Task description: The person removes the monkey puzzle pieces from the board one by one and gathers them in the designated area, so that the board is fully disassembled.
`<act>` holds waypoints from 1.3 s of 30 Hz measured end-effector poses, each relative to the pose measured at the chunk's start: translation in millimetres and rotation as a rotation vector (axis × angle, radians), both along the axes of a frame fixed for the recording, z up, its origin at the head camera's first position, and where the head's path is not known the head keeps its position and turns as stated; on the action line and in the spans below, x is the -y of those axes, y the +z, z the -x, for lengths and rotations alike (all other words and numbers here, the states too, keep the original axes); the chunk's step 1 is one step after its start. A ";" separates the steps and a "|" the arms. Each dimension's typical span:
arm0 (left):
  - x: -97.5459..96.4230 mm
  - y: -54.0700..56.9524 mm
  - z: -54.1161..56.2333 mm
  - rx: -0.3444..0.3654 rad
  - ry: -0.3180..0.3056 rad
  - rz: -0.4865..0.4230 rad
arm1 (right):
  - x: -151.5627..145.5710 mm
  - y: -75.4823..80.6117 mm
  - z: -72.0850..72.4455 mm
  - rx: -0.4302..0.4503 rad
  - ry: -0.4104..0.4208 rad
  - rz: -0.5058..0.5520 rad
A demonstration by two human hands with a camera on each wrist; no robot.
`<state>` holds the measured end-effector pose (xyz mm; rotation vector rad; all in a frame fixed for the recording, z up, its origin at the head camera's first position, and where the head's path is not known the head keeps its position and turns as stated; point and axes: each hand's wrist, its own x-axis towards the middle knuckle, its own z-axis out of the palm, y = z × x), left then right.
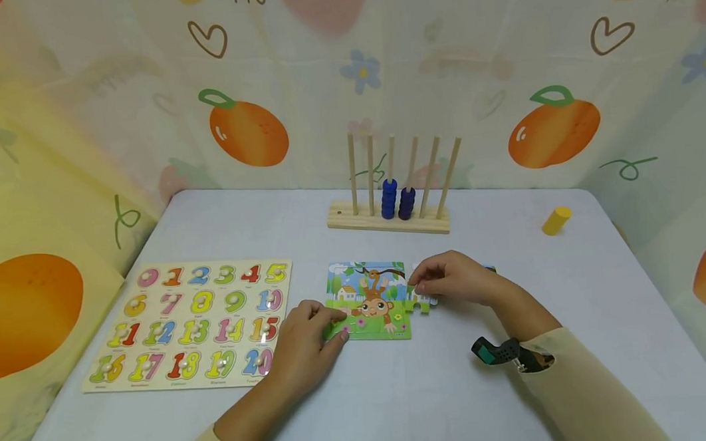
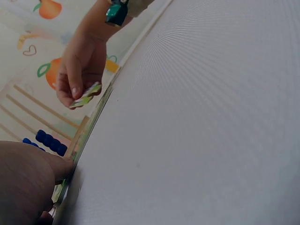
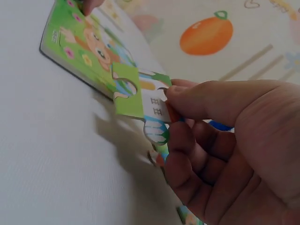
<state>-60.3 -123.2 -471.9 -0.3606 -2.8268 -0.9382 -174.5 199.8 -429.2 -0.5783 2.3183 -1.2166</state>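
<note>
Counting from the left, I get one number board (image 1: 185, 316) with twenty-one knobbed numerals (image 1: 192, 331), 0 to 20 in four rows, its near left corner close to the table's left edge. Its right side comes near the left hand (image 1: 308, 343), whose forefinger and thumb lie extended, resting at the left edge of one monkey puzzle (image 1: 372, 303) in mid-table. Behind that I see one peg rack (image 1: 343, 219) with six pegs (image 1: 392, 155), two of them carrying bead stacks (image 1: 389, 202) I can't count bead by bead. Just off the puzzle's right edge, the right hand (image 1: 454, 278) pinches one puzzle piece (image 3: 140, 103) between thumb and fingers, raised over the white tabletop (image 1: 422, 390). Other printed pieces (image 3: 191, 218) show past that hand, too hidden to count. Farther right, one yellow cylinder (image 1: 557, 220) stands near the back right corner. I have wide room in front of the puzzle and between the right hand and the table's right edge.
</note>
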 end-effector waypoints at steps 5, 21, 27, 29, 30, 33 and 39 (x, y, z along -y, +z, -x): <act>0.8 0.5 -0.8 -0.011 0.003 0.003 | -9.3 -2.8 -2.3 -0.054 0.005 -0.040; 1.0 -0.1 0.7 0.000 -0.004 0.000 | -14.6 -7.4 -10.1 -0.103 -0.024 -0.058; 0.1 -0.5 0.6 -0.014 -0.003 -0.003 | -14.8 -8.0 -10.5 -0.145 -0.036 -0.078; 0.0 -0.5 0.2 -0.013 -0.001 0.000 | -15.1 -7.8 -10.9 -0.147 -0.043 -0.079; -0.1 -0.3 0.1 -0.008 0.000 0.001 | -15.2 -7.6 -11.2 -0.147 -0.047 -0.077; -0.2 0.6 -0.6 0.010 0.008 -0.003 | -16.0 -7.5 -11.1 -0.137 -0.062 -0.065; -1.1 3.0 -0.3 0.031 0.020 -0.026 | -15.9 -6.9 -7.0 -0.103 -0.076 -0.045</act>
